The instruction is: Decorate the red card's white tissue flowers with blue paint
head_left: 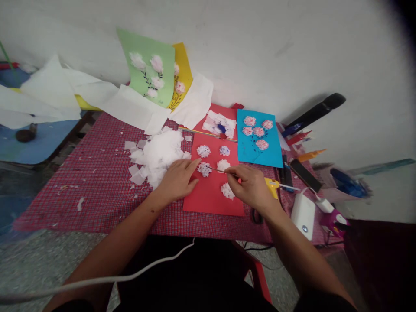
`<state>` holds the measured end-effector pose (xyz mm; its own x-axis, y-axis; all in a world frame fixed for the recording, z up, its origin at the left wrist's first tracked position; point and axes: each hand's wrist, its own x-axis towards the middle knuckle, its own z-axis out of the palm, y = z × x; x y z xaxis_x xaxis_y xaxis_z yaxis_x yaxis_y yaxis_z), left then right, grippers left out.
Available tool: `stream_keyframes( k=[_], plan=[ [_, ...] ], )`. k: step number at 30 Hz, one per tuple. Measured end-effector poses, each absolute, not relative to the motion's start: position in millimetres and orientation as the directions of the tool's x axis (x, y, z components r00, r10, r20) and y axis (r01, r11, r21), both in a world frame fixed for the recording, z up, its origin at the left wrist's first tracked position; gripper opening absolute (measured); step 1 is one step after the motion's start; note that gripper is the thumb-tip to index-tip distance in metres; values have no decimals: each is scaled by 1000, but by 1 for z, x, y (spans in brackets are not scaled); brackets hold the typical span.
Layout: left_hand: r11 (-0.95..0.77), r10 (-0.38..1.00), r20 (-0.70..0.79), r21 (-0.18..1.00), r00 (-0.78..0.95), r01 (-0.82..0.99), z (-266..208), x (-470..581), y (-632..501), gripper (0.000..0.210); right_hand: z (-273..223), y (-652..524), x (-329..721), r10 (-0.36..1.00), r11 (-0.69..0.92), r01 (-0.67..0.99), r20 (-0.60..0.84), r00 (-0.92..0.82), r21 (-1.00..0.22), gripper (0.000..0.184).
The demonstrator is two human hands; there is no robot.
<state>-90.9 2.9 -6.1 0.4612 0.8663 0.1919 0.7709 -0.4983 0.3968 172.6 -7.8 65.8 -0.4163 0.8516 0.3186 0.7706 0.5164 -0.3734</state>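
Observation:
A red sheet of paper (208,197) lies on the cloth-covered table, bearing several crumpled white paper flowers. My right hand (248,184) pinches a thin paintbrush (218,170). Its tip reaches the purple-specked flower (204,169) at the left of the middle row. My left hand (178,178) rests on the sheet's left edge, thumb and fingers apart, fingertips close to that flower. Purple specks also mark the two upper flowers, while a flower under the brush (223,165) and the lower one (227,191) look white. Above the sheet, a white tissue (212,123) carries a dark blue paint blot (221,128).
Left of the sheet is a heap of white tissue pieces (164,151). A blue flower card (260,149) lies to the right; a green card (152,65) leans on the wall. At right are a yellow glue gun (272,187), a phone (305,175) and a white power bank (303,216).

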Motion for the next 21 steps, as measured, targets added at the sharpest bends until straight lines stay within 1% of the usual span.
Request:
stream_keyframes(
  k=[12,15,21],
  plan=[
    [-502,864,198,394,463,770,-6,-91,3,69,71,-8,172,859,504,776,317,-403,-378,20],
    [-498,866,191,392,461,773,-5,-91,2,68,72,-8,170,857,505,784,322,-403,-362,20],
    [-505,863,198,394,465,768,-7,-91,3,69,76,-9,167,860,501,808,285,-423,-311,17]
  ],
)
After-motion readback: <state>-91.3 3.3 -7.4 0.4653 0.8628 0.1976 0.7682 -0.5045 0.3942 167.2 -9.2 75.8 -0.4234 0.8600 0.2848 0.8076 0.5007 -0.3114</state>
